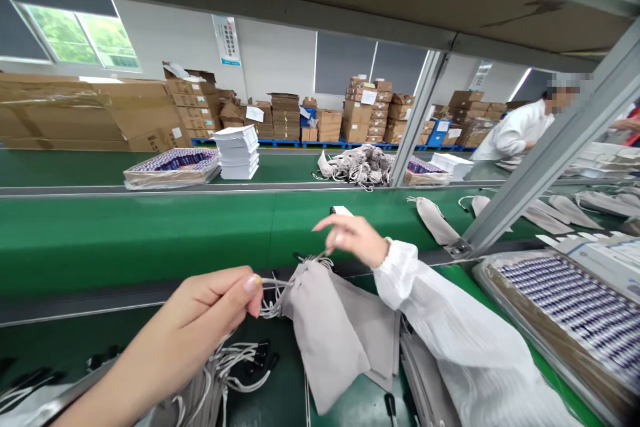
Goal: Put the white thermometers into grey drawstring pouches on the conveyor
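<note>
Grey drawstring pouch (323,333), suspended between my two hands just above the near tabletop (365,407). My left hand (200,313) pinches one end of the white drawstring (273,283) between thumb and fingertips, the grip clenched on the cord. My right hand (353,237), in a white sleeve (450,340), pinches the cord at the gathered mouth, likewise clenched. Held from opposite sides, the cord lies taut across the neck, which appears to be why the mouth is puckered and the body hangs slack below. A second flat pouch (375,327) lies directly behind the first, partly covered by it. Beneath my left wrist lies a loose bundle of corded pouches (220,373); their number cannot be told.

To my right, a tray of small printed items (575,307) rests at the tabletop edge, within reach. Beyond, on the green conveyor belt (150,233), one pouch (437,220) lies alone, with several more toward the right, partly hidden by a slanted metal strut (540,167).

On the far bench: one heap of pouches (360,165), one stack of white cards (237,152), and two further trays (173,169). One co-worker (520,128) in white stands at right. Stacked cardboard boxes (370,110) line the back wall; these were not counted.
</note>
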`<state>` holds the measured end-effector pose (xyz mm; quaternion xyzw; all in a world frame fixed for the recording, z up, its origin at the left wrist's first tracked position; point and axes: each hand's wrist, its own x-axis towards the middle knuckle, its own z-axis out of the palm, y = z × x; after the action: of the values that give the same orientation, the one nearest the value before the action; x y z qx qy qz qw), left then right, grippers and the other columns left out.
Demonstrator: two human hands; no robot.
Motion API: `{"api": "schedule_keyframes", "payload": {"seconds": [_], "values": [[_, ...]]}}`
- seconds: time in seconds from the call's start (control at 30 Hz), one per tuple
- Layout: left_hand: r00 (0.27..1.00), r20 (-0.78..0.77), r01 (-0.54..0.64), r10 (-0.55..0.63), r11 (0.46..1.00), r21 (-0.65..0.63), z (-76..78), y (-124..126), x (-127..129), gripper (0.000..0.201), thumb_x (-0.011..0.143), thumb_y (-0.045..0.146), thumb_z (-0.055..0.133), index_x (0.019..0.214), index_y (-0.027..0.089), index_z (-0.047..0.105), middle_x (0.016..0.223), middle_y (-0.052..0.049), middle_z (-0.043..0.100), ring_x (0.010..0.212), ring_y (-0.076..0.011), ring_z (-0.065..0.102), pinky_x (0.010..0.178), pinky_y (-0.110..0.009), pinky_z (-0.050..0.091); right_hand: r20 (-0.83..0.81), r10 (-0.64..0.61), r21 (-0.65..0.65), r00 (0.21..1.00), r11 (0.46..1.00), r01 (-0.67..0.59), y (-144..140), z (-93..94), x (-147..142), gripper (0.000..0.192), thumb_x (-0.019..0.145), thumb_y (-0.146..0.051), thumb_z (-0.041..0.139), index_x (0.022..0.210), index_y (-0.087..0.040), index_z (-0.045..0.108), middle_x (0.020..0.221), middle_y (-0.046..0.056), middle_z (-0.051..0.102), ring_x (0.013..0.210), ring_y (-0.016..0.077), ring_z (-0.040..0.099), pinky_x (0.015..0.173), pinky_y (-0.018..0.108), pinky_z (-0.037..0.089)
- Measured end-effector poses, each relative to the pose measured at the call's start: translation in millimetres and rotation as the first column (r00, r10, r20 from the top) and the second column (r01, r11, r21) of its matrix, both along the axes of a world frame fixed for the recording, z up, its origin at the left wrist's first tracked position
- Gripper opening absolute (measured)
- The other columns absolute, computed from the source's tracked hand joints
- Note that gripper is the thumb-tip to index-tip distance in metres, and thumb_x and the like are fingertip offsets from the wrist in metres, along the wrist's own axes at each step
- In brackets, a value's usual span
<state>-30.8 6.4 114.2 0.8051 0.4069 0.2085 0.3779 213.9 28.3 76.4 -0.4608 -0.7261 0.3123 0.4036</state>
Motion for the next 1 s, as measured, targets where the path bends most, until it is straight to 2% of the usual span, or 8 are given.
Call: {"api": "schedule_keyframes", "payload": {"seconds": [0.17, 0.3, 0.33, 0.4, 0.5, 0.7, 0.87, 1.0], "values": [[0.994, -0.01, 0.108, -0.108, 0.965, 0.24, -29.6, -11.6, 22.0, 0.035, 0.086, 0.034, 0.031, 0.063, 0.018, 0.051, 0.061, 0.001, 0.051, 0.06, -0.0112, 0.049, 0.058, -0.02, 0.041, 0.067, 0.481, -0.128, 0.874, 0.873, -0.47, -22.1, -14.6, -48.9, 0.044, 0.056, -0.028, 0.068, 0.098, -0.019, 0.056, 0.087, -0.002, 0.06, 0.078, 0.0114, 0.055, 0.074, 0.021, 0.042], [0.982, -0.122, 0.183, -0.143, 0.882, 0.435, -49.9, -14.1, 25.8, 0.037, 0.087, 0.03, 0.032, 0.122, 0.021, 0.036, 0.121, -0.008, 0.046, 0.109, -0.0184, 0.044, 0.089, -0.028, 0.039, -0.05, -0.019, 0.126, 0.999, 0.992, 0.025, 0.3, 11.0, 3.8, 0.029, 0.068, -0.021, 0.051, 0.096, -0.018, 0.056, 0.097, 0.003, 0.058, 0.088, 0.0139, 0.054, 0.081, 0.027, 0.041], [0.964, -0.195, 0.25, -0.178, 0.857, 0.451, -55.4, -13.1, 26.1, 0.045, 0.087, 0.031, 0.034, 0.13, 0.022, 0.025, 0.13, -0.007, 0.038, 0.116, -0.0196, 0.038, 0.093, -0.03, 0.036, -0.092, -0.254, 0.228, 0.963, 0.936, 0.269, 6.6, 21.1, 27.5, 0.028, 0.07, -0.022, 0.046, 0.096, -0.018, 0.055, 0.097, 0.003, 0.058, 0.086, 0.0142, 0.055, 0.078, 0.028, 0.042], [0.902, -0.333, 0.41, -0.275, 0.785, 0.464, -66.4, -10.4, 27.5, 0.052, 0.085, 0.035, 0.038, 0.133, 0.026, 0.02, 0.137, -0.005, 0.03, 0.122, -0.0222, 0.031, 0.097, -0.035, 0.032, -0.153, -0.707, 0.398, 0.69, 0.595, 0.698, 15.7, 37.9, 74.9, 0.029, 0.072, -0.024, 0.043, 0.098, -0.017, 0.053, 0.096, 0.006, 0.057, 0.082, 0.0157, 0.054, 0.074, 0.029, 0.043], [0.842, -0.415, 0.521, -0.345, 0.72, 0.458, -74.0, -8.8, 30.7, 0.042, 0.082, 0.04, 0.043, 0.123, 0.028, 0.04, 0.131, -0.003, 0.04, 0.123, -0.0251, 0.029, 0.1, -0.042, 0.027, 0.067, -0.919, 0.47, 0.387, 0.372, 0.801, 20.7, 39.3, 127.6, 0.04, 0.069, -0.029, 0.05, 0.106, -0.015, 0.05, 0.095, 0.01, 0.056, 0.085, 0.0221, 0.052, 0.077, 0.037, 0.039], [0.838, -0.419, 0.491, -0.35, 0.818, 0.3, -49.4, -5.4, 28.6, 0.028, 0.084, 0.03, 0.042, 0.065, 0.02, 0.061, 0.069, -0.001, 0.062, 0.108, -0.0222, 0.046, 0.094, -0.034, 0.034, 0.522, -0.846, 0.393, 0.107, 0.35, 0.85, 37.0, -26.7, 143.9, 0.043, 0.075, -0.025, 0.05, 0.118, -0.019, 0.046, 0.112, 0.018, 0.049, 0.104, 0.0327, 0.043, 0.083, 0.054, 0.028], [0.916, -0.392, 0.268, -0.088, 0.861, 0.432, -54.9, 18.3, 20.8, 0.023, 0.084, 0.028, 0.041, 0.097, 0.018, 0.057, 0.098, -0.005, 0.058, 0.096, -0.0207, 0.05, 0.084, -0.033, 0.039, 0.731, -0.595, 0.188, 0.333, 0.645, 0.741, 62.9, -58.7, 114.4, 0.052, 0.077, -0.035, 0.05, 0.125, -0.023, 0.035, 0.117, 0.015, 0.048, 0.11, 0.0305, 0.041, 0.088, 0.049, 0.027], [0.908, -0.418, 0.179, 0.014, 0.89, 0.418, -68.7, 25.5, 16.9, 0.025, 0.082, 0.028, 0.045, 0.102, 0.016, 0.054, 0.094, -0.007, 0.056, 0.092, -0.0223, 0.049, 0.078, -0.035, 0.04, 0.72, -0.549, 0.084, 0.426, 0.677, 0.731, 69.4, -65.2, 96.9, 0.054, 0.074, -0.016, 0.053, 0.125, -0.021, 0.035, 0.107, 0.013, 0.054, 0.098, 0.0242, 0.052, 0.082, 0.037, 0.037]]}}
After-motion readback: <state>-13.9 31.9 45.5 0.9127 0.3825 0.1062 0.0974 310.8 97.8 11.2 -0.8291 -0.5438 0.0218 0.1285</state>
